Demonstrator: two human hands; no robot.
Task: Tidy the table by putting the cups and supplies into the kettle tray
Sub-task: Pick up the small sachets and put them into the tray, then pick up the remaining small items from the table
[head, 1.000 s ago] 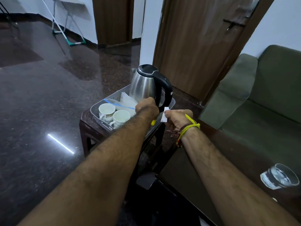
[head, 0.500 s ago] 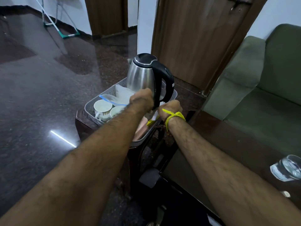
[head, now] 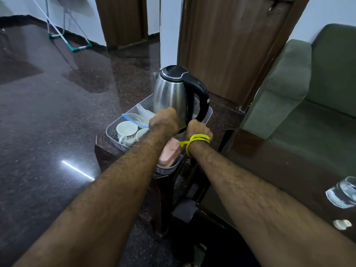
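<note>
left hand (head: 163,123) curled, contents hidden | right hand (head: 197,130) fisted, contents unseen, both over kettle tray (head: 209,114) at kettle (head: 171,97) | teacups (head: 126,131) left, in tray | step: placing supplies | next: let go, fetch drinking glass (head: 344,193) on desk, right

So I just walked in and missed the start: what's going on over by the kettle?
A person is tidying a small side table. Both hands are down in the grey kettle tray: the left hand and the right hand are at the base of the steel kettle, fingers hidden. Two white cups, a clear zip bag and a pink packet already sit in the tray. A glass of water stands on the nearer table.
</note>
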